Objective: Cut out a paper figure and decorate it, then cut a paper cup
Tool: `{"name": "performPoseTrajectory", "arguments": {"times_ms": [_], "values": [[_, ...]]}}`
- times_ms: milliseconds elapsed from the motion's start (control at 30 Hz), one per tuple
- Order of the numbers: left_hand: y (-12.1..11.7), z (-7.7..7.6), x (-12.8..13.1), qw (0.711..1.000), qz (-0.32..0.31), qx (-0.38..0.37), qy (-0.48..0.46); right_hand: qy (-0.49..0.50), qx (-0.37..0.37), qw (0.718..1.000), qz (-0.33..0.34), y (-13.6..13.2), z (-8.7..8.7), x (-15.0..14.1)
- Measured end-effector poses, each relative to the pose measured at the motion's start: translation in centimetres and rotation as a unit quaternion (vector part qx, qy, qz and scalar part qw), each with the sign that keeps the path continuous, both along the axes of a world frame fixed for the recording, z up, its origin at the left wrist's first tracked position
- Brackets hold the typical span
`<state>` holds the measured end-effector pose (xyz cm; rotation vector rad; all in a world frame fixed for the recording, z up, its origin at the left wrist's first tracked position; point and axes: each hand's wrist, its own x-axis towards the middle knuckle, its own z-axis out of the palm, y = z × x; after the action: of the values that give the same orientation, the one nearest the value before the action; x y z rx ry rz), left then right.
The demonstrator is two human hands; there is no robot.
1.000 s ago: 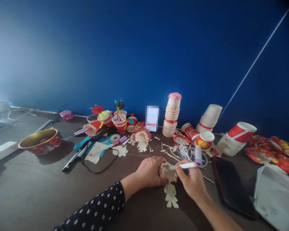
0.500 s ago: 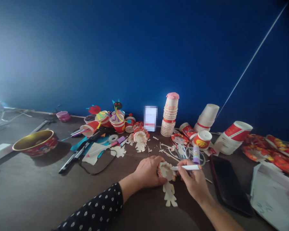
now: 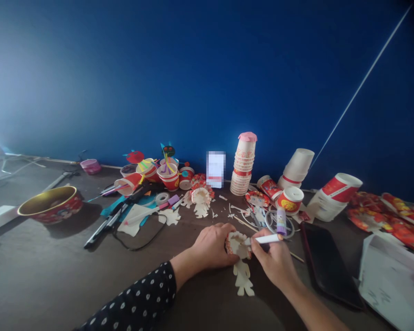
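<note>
Fingers of the left hand [image 3: 210, 243] are curled around the head end of a paper doll [image 3: 243, 277], which is gripped from the left and pressed against the table [image 3: 89, 285]. Fingers of the right hand [image 3: 272, 262] are closed on a white marker [image 3: 264, 239], held like a pen. Its tip is at the doll's head, just beside the left fingertips; contact cannot be told for sure.

The doll is located between both hands, with its head partly covered by them and its body and legs left showing below the fingers, nearer the person. Its long axis runs roughly front to back, tilted slightly, with the head pointing away from the person and the feet toward them. A red ruffled paper edge is seen around the head.

A glue stick [image 3: 281, 221] is stood upright just past the right hand, inside a clear plastic loop [image 3: 279, 224]. A black phone [image 3: 327, 266] is lying to the right of the right hand, and a white box [image 3: 391, 287] is placed further right. Another paper doll [image 3: 201, 202] is lying ahead of the left hand, with a stack of paper cups [image 3: 243, 165] beyond it. Tape [image 3: 162, 198] and pens [image 3: 105, 226] are scattered to the left.
</note>
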<state>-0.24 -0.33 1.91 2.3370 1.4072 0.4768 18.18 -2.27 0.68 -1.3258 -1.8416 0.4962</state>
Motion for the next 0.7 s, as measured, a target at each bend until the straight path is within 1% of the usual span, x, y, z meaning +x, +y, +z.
{"name": "performPoseTrajectory", "arguments": {"times_ms": [233, 467, 700], "values": [[-0.03, -0.07, -0.04, 1.000, -0.002, 0.002, -0.009, -0.016, -0.011, 1.000, -0.007, 0.18, -0.40, 0.08], [0.02, -0.08, -0.04, 1.000, -0.004, 0.004, -0.008, -0.030, -0.004, 0.999, -0.016, 0.15, -0.22, 0.02], [0.06, -0.12, -0.11, 1.000, -0.003, -0.004, -0.007, -0.046, -0.005, 0.999, -0.020, 0.29, -0.50, 0.12]]}}
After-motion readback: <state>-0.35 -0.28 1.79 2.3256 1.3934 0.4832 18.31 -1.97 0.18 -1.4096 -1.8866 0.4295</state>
